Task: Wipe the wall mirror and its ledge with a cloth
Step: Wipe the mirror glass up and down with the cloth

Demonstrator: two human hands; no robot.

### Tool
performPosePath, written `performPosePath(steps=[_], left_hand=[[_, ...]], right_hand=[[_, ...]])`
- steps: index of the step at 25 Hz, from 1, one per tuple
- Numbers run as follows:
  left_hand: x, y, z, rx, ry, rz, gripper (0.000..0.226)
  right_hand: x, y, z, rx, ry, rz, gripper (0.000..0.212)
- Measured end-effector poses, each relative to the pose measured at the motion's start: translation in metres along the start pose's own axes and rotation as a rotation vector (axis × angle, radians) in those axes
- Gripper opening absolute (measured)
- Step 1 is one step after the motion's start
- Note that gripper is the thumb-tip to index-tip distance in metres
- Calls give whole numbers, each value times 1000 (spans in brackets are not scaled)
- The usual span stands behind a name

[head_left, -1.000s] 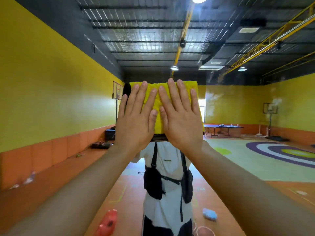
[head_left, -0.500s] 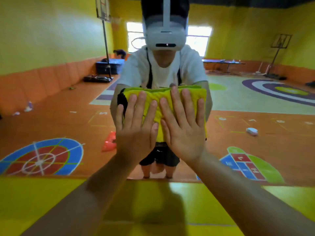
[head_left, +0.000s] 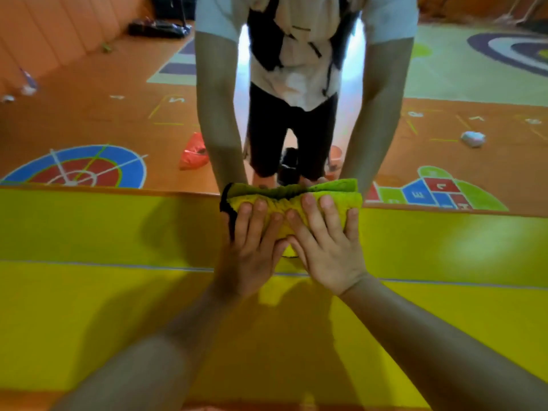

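Left hand (head_left: 252, 256): fingers flat, pressing cloth | Right hand (head_left: 329, 253): fingers flat, pressing cloth | Cloth (head_left: 335, 200): yellow, bunched at mirror (head_left: 89, 114) bottom edge, above yellow ledge (head_left: 118, 226)

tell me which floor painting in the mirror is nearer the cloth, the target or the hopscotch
The hopscotch. Its red, blue and green squares start just right of the yellow cloth; the round blue and red target sits far off to the left.

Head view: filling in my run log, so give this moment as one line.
step: wiping | hands: left hand, right hand flat on yellow cloth | place: mirror bottom edge, at yellow wall
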State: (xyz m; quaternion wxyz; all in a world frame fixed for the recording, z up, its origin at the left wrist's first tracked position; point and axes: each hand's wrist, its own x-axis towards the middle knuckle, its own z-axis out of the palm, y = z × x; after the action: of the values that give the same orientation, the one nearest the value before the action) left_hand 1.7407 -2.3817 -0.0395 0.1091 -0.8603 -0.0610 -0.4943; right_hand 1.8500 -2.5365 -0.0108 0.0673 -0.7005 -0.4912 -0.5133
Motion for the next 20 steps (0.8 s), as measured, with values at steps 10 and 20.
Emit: performPosePath(steps=[10, 20], left_hand=[[-86, 29, 31, 110, -153, 123, 90], [-35, 128, 58, -28, -81, 55, 76]], right_hand=[[-107, -20, 22, 93, -158, -22, 80], [-141, 53, -7, 122, -198, 149, 85]])
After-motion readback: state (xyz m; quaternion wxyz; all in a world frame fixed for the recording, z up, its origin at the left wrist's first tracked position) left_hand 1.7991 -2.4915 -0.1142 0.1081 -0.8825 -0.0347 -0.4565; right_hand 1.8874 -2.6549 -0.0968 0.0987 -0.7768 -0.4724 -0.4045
